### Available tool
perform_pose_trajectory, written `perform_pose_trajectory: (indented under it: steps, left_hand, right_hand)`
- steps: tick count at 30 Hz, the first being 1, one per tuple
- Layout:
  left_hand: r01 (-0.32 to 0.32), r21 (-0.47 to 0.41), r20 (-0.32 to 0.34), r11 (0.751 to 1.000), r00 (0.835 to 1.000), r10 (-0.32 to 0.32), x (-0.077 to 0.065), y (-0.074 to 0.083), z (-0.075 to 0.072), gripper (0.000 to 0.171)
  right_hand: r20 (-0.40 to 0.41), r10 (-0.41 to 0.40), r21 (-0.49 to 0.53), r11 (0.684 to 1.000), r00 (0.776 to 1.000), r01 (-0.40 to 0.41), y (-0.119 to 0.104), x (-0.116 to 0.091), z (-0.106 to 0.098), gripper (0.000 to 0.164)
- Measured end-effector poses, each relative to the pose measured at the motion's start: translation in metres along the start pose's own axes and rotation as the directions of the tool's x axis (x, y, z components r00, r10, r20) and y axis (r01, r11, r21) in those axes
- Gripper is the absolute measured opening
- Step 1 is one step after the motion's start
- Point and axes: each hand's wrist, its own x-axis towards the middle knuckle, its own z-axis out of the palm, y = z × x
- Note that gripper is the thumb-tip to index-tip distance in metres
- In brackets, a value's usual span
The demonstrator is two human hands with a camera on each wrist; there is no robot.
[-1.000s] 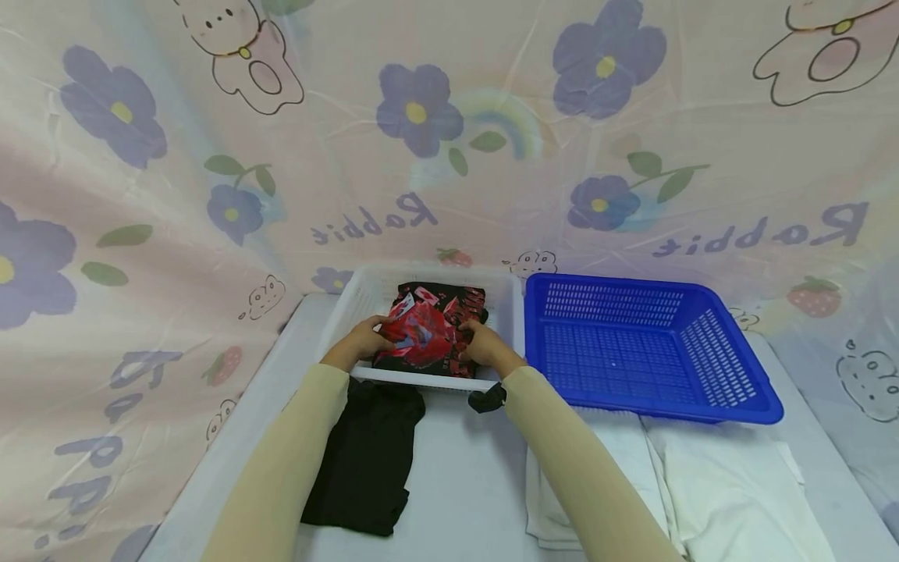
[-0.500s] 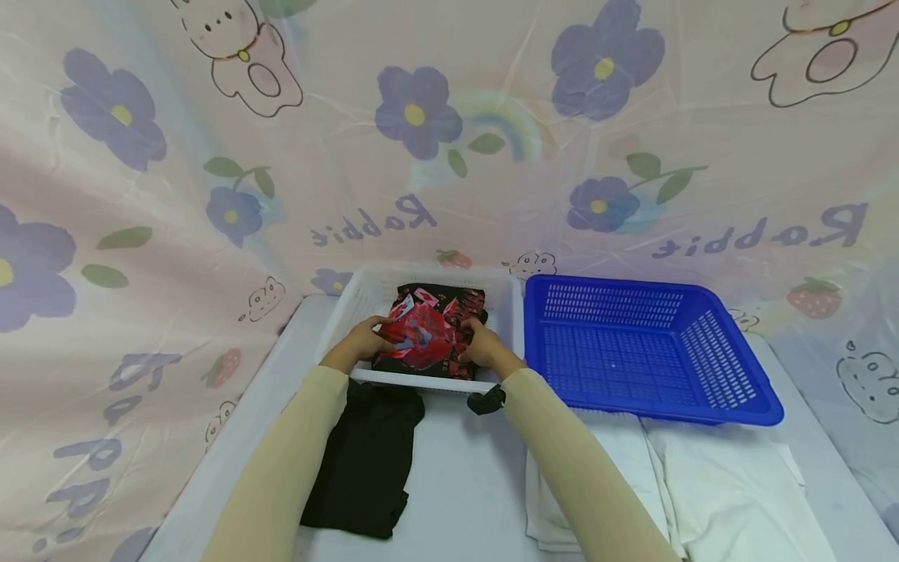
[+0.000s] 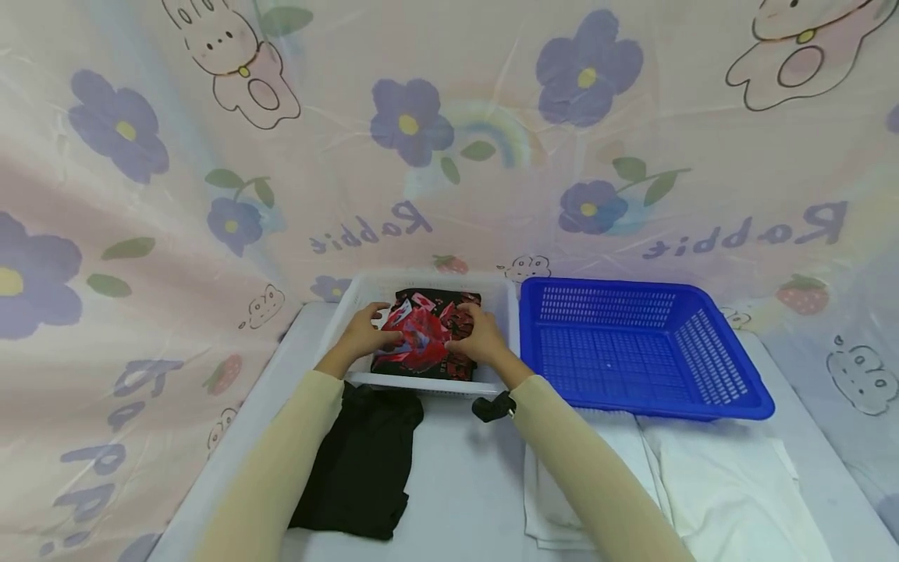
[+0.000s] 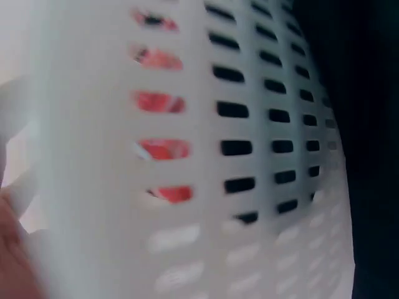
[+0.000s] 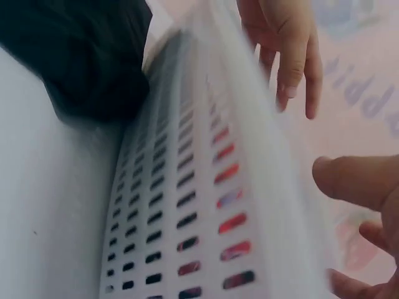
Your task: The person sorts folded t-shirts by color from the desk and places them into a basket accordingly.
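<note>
A folded black garment with a red print (image 3: 424, 332) lies in the white plastic basket (image 3: 421, 382). Over its left side is my left hand (image 3: 365, 332), thumb and fingers spread and relaxed. On the opposite side my right hand (image 3: 479, 336) has its fingers loosely bent above the print. Seen in the right wrist view, both the left hand (image 5: 287, 50) and the right hand (image 5: 361, 187) are up beyond the basket rim with nothing between their fingers. Through the slots in the left wrist view, the print (image 4: 163, 149) shows red.
A blue plastic basket (image 3: 604, 406) stands right beside the white one. A folded black garment (image 3: 365, 468) lies in front of the white basket. White folded garments (image 3: 730, 484) lie before the blue basket, partly under my right sleeve. A printed curtain (image 3: 477, 195) hangs behind.
Both hands have loosened from the sides of the printed garment and lifted slightly, their fingers now over its top. The garment stays in the basket. The head view has shifted a little.
</note>
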Motion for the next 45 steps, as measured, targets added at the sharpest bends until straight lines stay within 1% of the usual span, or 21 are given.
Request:
perform_pose_trajectory:
  steps: [2,4,6,8,11,14,17,20,22,24,26,28,31,34,37,41,43,45]
  left_hand:
    - [-0.046,0.005,0.001,0.999,0.999,0.046,-0.009,0.006,-0.005,0.072]
    - [-0.086,0.002,0.006,0.996,0.996,0.086,-0.024,0.011,-0.011,0.070]
    - [-0.128,0.007,-0.003,0.992,0.992,0.128,-0.040,0.013,-0.016,0.068]
    - [-0.160,0.004,-0.016,0.987,0.987,0.160,-0.058,0.014,-0.019,0.066]
    - [-0.201,-0.012,-0.053,0.979,0.978,0.200,-0.084,0.009,-0.022,0.063]
    - [-0.220,-0.034,-0.101,0.975,0.971,0.216,-0.113,-0.003,-0.024,0.060]
    - [-0.201,-0.039,-0.148,0.979,0.970,0.193,-0.139,-0.022,-0.027,0.059]
    - [-0.155,-0.043,-0.172,0.987,0.974,0.146,-0.160,-0.044,-0.033,0.061]
    - [-0.123,-0.037,-0.176,0.992,0.978,0.115,-0.170,-0.060,-0.038,0.063]
    - [-0.080,-0.035,-0.166,0.996,0.983,0.074,-0.179,-0.075,-0.041,0.067]
    - [-0.018,-0.022,-0.144,1.000,0.989,0.014,-0.185,-0.091,-0.043,0.070]
    - [0.054,-0.012,-0.109,0.998,0.993,-0.055,-0.190,-0.106,-0.043,0.073]
    - [0.159,-0.013,-0.042,0.987,0.986,-0.160,-0.196,-0.124,-0.040,0.079]
    - [0.220,-0.040,0.007,0.975,0.975,-0.220,-0.201,-0.135,-0.035,0.082]
    - [0.229,-0.102,0.033,0.968,0.973,-0.227,-0.205,-0.137,-0.030,0.081]
    - [0.215,-0.186,0.079,0.959,0.976,-0.203,-0.209,-0.134,-0.023,0.080]
    - [0.218,-0.207,0.114,0.954,0.974,-0.198,-0.210,-0.132,-0.019,0.080]
    - [0.218,-0.211,0.139,0.953,0.972,-0.192,-0.211,-0.130,-0.016,0.081]
  right_hand:
    - [0.018,-0.039,0.027,0.999,0.999,0.038,-0.005,-0.008,-0.003,0.075]
    - [0.038,-0.067,0.065,0.996,0.997,0.064,-0.009,-0.018,-0.007,0.075]
    - [0.055,-0.079,0.103,0.992,0.995,0.073,-0.013,-0.030,-0.010,0.074]
    - [0.061,-0.083,0.144,0.987,0.995,0.073,-0.016,-0.042,-0.011,0.072]
    - [0.030,-0.121,0.201,0.973,0.992,0.113,-0.020,-0.062,-0.009,0.067]
    - [-0.026,-0.175,0.261,0.949,0.984,0.176,-0.024,-0.086,-0.003,0.060]
    - [-0.057,-0.209,0.327,0.920,0.976,0.216,-0.025,-0.107,0.005,0.055]
    - [-0.037,-0.223,0.375,0.900,0.974,0.221,-0.024,-0.122,0.013,0.054]
    - [-0.002,-0.222,0.386,0.899,0.975,0.206,-0.022,-0.130,0.020,0.054]
    - [0.044,-0.213,0.385,0.905,0.976,0.180,-0.018,-0.135,0.028,0.054]
    - [0.100,-0.199,0.387,0.910,0.975,0.146,-0.014,-0.140,0.038,0.056]
    - [0.163,-0.177,0.390,0.915,0.971,0.101,-0.010,-0.144,0.049,0.057]
    - [0.250,-0.132,0.383,0.923,0.959,0.027,-0.007,-0.149,0.065,0.060]
    - [0.313,-0.084,0.368,0.929,0.946,-0.039,-0.007,-0.152,0.081,0.062]
    - [0.338,-0.053,0.364,0.928,0.940,-0.078,-0.010,-0.155,0.095,0.062]
    - [0.327,-0.036,0.365,0.927,0.944,-0.090,-0.015,-0.156,0.110,0.063]
    - [0.327,-0.032,0.381,0.919,0.944,-0.101,-0.018,-0.157,0.116,0.063]
    - [0.333,-0.031,0.414,0.903,0.942,-0.117,-0.020,-0.156,0.121,0.064]
